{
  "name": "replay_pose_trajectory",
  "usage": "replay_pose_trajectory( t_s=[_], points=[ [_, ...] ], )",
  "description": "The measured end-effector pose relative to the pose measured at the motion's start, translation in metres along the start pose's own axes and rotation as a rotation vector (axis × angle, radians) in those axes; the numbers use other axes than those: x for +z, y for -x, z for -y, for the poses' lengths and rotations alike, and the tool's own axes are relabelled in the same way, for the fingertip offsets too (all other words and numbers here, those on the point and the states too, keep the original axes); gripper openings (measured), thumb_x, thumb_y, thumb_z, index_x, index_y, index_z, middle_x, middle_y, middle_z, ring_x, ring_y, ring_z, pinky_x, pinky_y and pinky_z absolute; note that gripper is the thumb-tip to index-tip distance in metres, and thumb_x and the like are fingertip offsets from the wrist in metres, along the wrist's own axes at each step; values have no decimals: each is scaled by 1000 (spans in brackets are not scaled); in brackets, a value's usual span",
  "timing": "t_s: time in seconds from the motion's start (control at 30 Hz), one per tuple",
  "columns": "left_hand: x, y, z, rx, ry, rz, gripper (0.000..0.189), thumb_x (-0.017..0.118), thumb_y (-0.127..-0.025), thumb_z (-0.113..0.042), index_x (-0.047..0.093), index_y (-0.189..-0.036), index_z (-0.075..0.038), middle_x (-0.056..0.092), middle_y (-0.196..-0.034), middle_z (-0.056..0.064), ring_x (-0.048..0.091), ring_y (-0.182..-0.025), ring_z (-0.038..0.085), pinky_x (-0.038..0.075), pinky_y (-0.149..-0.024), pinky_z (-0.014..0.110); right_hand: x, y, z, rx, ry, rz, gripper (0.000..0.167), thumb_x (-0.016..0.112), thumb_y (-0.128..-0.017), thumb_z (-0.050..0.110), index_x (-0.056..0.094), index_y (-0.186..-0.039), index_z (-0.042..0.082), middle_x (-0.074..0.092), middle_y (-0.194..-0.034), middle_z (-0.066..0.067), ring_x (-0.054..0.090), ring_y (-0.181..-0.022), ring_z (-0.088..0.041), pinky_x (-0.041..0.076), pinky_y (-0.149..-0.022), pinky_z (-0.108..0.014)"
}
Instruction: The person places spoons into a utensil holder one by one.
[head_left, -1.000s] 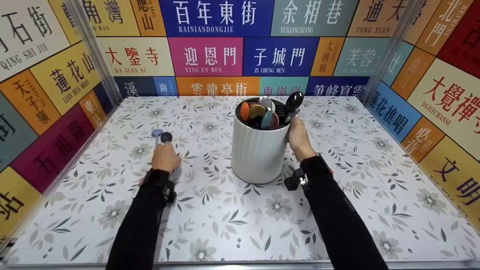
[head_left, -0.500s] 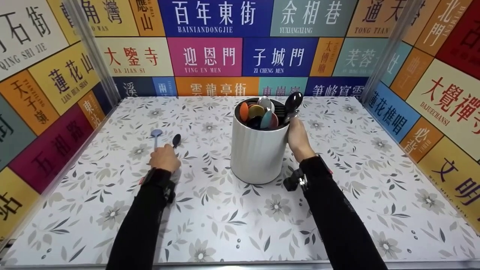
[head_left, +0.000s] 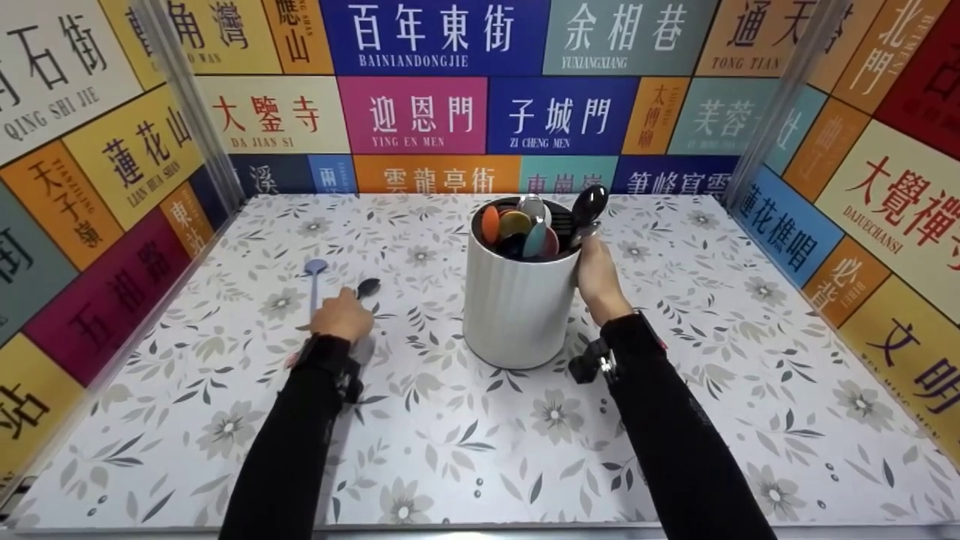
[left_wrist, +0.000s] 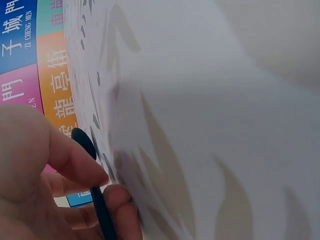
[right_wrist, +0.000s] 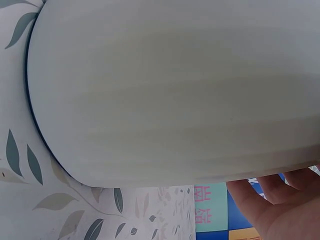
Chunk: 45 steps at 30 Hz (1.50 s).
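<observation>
My left hand (head_left: 343, 316) pinches a dark spoon (head_left: 367, 287) between thumb and fingers, just over the table on the left. In the left wrist view the spoon's handle (left_wrist: 102, 215) passes between the fingers. A blue spoon (head_left: 315, 267) lies beside that hand, its handle partly hidden. My right hand (head_left: 600, 283) holds the right side of a white ribbed utensil holder (head_left: 516, 315), fingers passing behind its wall. The holder stands upright with several spoons in it. Among them are an orange spoon (head_left: 490, 223), a teal spoon (head_left: 535, 238) and a tall black spoon (head_left: 590, 202).
The floral-patterned table (head_left: 450, 450) reaches a back wall (head_left: 480, 112) of coloured panels with writing. A left side panel (head_left: 112, 180) and a right side panel (head_left: 862, 187) flank it. A dark slotted insert (head_left: 559, 217) fills the holder's top.
The dark spoon has swung from pointing away beside the blue spoon to pointing right. My left hand has shifted slightly right, apart from the blue spoon's head. The right hand and holder stay put.
</observation>
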<state>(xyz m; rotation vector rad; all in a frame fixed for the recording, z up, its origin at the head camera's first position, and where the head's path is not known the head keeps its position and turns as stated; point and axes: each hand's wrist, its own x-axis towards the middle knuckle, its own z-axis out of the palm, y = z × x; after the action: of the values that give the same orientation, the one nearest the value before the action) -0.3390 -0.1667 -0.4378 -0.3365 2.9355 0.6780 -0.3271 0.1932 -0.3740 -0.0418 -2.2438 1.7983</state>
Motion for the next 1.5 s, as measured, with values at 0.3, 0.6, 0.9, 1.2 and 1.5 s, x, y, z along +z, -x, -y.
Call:
replay_pose_trajectory(
  t_s=[0.3,0.6,0.9,1.2,1.5],
  points=[
    [5,-1,0,-5,65,-3,67,44,-95,-21,33,-154,8,50,-144,39,51,-131,57,42,-107,63,0,-1,2,5,17,1,57,22,-112,43,64,-110,4,59,-115,-13,52,-107,-21,40,-100,-32],
    [10,-5,-4,-36,142,-2,64,42,-98,-27,36,-152,8,51,-146,32,51,-132,52,42,-108,61,-1,0,3,-4,34,-17,51,24,-112,44,57,-93,11,53,-91,-5,51,-93,-18,40,-90,-30],
    [20,-3,-22,72,234,-97,54,45,-102,-41,66,-119,6,67,-125,29,65,-111,46,51,-92,56,-1,0,3,9,50,-22,51,23,-112,42,58,-99,8,56,-103,-12,52,-104,-23,40,-98,-33],
    [23,-1,-50,145,533,-267,40,56,-99,-32,51,-63,-15,55,-69,4,53,-71,27,38,-64,38,-2,-1,0,34,50,4,66,20,-112,50,61,-123,0,57,-124,-15,50,-116,-23,38,-105,-34],
    [27,3,-59,178,972,-194,42,62,-95,-17,42,-58,-17,36,-54,-7,36,-52,12,29,-54,27,0,-1,1,61,48,-28,53,24,-112,45,59,-111,6,52,-112,-11,50,-106,-24,40,-92,-30]
  ],
)
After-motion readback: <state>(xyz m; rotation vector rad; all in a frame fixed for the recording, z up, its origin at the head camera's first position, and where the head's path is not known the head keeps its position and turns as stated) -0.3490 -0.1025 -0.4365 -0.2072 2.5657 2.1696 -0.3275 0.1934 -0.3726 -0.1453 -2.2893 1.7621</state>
